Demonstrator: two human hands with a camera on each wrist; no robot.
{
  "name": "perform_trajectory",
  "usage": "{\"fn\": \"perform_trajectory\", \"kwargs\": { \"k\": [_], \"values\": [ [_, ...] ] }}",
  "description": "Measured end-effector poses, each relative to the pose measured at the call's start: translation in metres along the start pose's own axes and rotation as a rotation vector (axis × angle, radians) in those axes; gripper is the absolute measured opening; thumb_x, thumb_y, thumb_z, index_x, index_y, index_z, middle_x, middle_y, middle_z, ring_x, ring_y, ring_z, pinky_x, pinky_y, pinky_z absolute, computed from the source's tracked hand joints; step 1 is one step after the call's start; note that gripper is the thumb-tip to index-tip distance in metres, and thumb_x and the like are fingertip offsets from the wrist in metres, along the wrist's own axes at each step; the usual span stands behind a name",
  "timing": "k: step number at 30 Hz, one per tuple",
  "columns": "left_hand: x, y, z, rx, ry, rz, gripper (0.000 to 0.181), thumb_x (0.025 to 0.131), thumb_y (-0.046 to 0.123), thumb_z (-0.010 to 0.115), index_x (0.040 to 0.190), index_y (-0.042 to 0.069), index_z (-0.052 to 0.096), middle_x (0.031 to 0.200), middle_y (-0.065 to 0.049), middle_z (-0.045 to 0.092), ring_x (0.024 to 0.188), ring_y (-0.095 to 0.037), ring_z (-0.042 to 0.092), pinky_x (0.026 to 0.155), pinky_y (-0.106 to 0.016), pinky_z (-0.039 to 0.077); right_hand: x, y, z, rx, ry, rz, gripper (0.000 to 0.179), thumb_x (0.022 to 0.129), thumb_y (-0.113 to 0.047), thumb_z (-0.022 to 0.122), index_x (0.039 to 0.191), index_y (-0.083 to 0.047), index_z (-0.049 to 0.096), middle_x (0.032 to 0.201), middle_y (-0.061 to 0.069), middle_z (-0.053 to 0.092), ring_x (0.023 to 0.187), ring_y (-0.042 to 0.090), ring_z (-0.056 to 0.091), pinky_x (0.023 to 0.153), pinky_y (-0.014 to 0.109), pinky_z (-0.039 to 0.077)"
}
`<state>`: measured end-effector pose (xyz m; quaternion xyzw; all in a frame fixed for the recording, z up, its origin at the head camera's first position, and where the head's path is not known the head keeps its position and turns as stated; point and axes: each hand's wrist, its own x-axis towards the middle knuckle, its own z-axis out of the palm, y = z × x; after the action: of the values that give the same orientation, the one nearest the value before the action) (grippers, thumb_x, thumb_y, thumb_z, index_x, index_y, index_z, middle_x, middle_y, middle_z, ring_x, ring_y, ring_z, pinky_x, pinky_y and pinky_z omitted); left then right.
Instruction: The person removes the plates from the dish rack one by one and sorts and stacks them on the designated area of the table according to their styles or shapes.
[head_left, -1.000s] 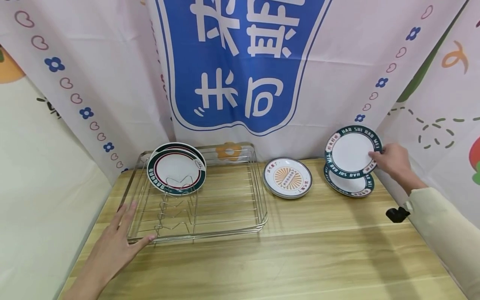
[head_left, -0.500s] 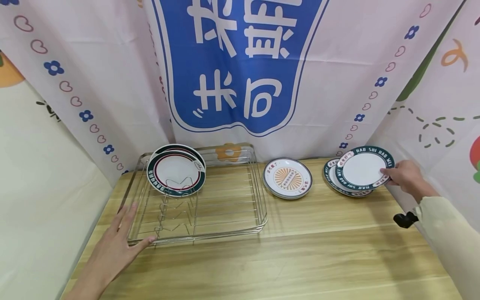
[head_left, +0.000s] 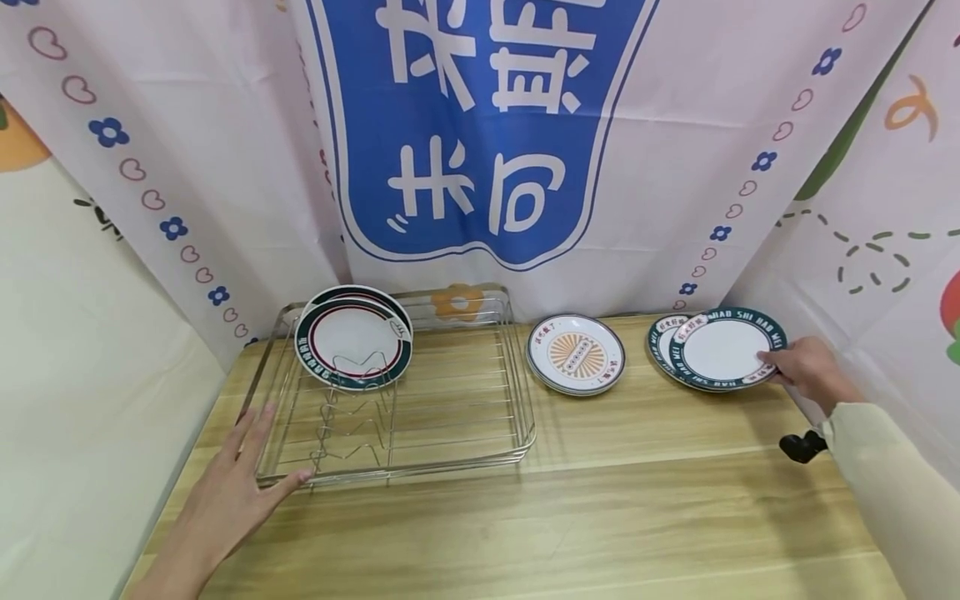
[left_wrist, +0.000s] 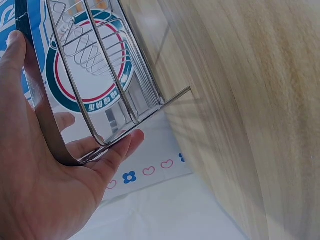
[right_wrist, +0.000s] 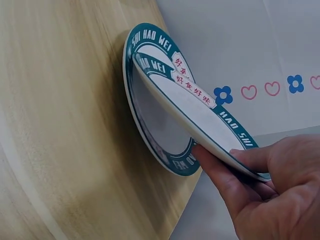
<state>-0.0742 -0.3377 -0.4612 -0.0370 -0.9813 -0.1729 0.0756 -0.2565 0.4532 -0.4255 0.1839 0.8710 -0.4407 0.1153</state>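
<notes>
- Two green-rimmed plates are counted at the right hand (head_left: 806,367): the held plate (head_left: 723,350) and the lower plate (head_left: 658,346).
- The held plate is pinched at its near-hand edge by the right hand, thumb above and fingers beneath.
- In the right wrist view, it is seen tilted, its gripped side raised away from the lower plate; whether the far edges touch cannot be told.
- The lower plate is set on the table (head_left: 570,533), mostly covered by the held plate in the head view.
- One rack (head_left: 442,468) is counted, its near left corner touched by the left hand (head_left: 228,492).
- The left hand is spread wide, its thumb laid at the rack's near rail and its fingers along the left side; no plate is held in it.
- Two plates in the rack (head_left: 352,343) are counted, leaned one behind the other, beyond the left hand's fingertips.
- Between the hands, nearer the right, a sunburst stack (head_left: 576,356) is placed just beside the rack; at least two plates are shown by its edges, the exact number being hidden.
</notes>
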Motion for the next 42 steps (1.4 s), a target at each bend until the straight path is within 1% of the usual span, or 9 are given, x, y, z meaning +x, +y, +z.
{"fn": "perform_trajectory", "kwargs": {
  "k": [4,10,13,18,29,32,35,39,42],
  "values": [
    [0.002,0.002,-0.001,0.000,0.005,0.002,0.112,0.094,0.058,0.074,0.173,0.024,0.001,0.173,-0.029,0.014,0.136,-0.069,0.038,0.094,-0.085,0.039,0.005,0.012,0.001,0.045,0.024,0.011,0.018,0.102,-0.004,0.064,0.095,0.012,0.060,0.064,0.000,0.066,0.058,0.008,0.066,0.059,0.024,0.061],
    [0.004,0.004,-0.001,-0.008,0.012,0.005,0.112,0.094,0.057,0.075,0.173,0.026,0.001,0.174,-0.027,0.013,0.136,-0.069,0.039,0.095,-0.085,0.038,0.013,0.025,0.003,0.041,0.081,0.048,0.021,0.099,-0.009,0.070,0.092,0.009,0.060,0.062,0.001,0.066,0.056,0.011,0.067,0.057,0.028,0.062],
    [0.004,0.004,-0.001,-0.007,0.009,0.005,0.112,0.094,0.057,0.075,0.172,0.027,0.001,0.174,-0.028,0.013,0.136,-0.069,0.038,0.095,-0.086,0.038,0.013,0.029,0.007,-0.074,0.108,0.028,0.031,0.098,-0.019,0.073,0.084,0.006,0.063,0.059,0.002,0.066,0.056,0.013,0.066,0.057,0.029,0.058],
    [0.003,0.003,-0.002,-0.003,0.004,0.001,0.112,0.094,0.057,0.075,0.172,0.027,0.000,0.172,-0.031,0.016,0.136,-0.070,0.038,0.096,-0.086,0.037,0.007,0.032,0.016,-0.292,0.163,-0.021,0.047,0.098,-0.037,0.072,0.073,0.003,0.067,0.063,0.006,0.066,0.065,0.021,0.061,0.060,0.028,0.046],
    [0.000,0.002,0.001,0.008,-0.006,-0.013,0.112,0.094,0.059,0.074,0.173,0.026,0.001,0.172,-0.032,0.015,0.136,-0.071,0.037,0.096,-0.086,0.037,0.003,0.034,0.038,-0.366,0.185,-0.064,0.056,0.101,-0.041,0.067,0.075,0.008,0.062,0.067,0.017,0.065,0.073,0.033,0.064,0.067,0.036,0.047],
    [0.000,0.002,0.001,0.007,-0.001,-0.012,0.112,0.094,0.059,0.074,0.173,0.025,0.002,0.171,-0.032,0.017,0.136,-0.070,0.037,0.096,-0.086,0.038,0.008,0.039,0.044,-0.355,0.173,-0.063,0.055,0.101,-0.041,0.066,0.072,0.005,0.061,0.064,0.014,0.065,0.068,0.029,0.067,0.067,0.032,0.047],
    [0.000,0.002,0.000,0.009,0.003,-0.011,0.112,0.094,0.059,0.074,0.173,0.025,0.002,0.171,-0.032,0.017,0.136,-0.069,0.038,0.095,-0.085,0.039,0.013,0.041,0.049,-0.321,0.154,-0.044,0.051,0.102,-0.041,0.064,0.072,0.001,0.061,0.056,0.006,0.064,0.058,0.021,0.069,0.068,0.028,0.048],
    [0.000,0.002,-0.001,0.010,0.003,-0.010,0.113,0.094,0.059,0.074,0.173,0.024,0.002,0.171,-0.032,0.017,0.136,-0.070,0.038,0.094,-0.085,0.039,0.017,0.041,0.055,-0.277,0.147,-0.030,0.050,0.102,-0.040,0.064,0.074,0.001,0.064,0.050,0.002,0.064,0.051,0.016,0.070,0.068,0.027,0.051],
    [0.000,0.002,-0.002,0.010,-0.002,-0.014,0.113,0.094,0.059,0.074,0.173,0.024,0.001,0.170,-0.033,0.017,0.135,-0.070,0.038,0.093,-0.085,0.040,0.019,0.040,0.060,-0.172,0.113,-0.002,0.048,0.104,-0.037,0.064,0.077,0.003,0.066,0.053,0.003,0.067,0.050,0.016,0.071,0.061,0.028,0.056]
  ]
}}
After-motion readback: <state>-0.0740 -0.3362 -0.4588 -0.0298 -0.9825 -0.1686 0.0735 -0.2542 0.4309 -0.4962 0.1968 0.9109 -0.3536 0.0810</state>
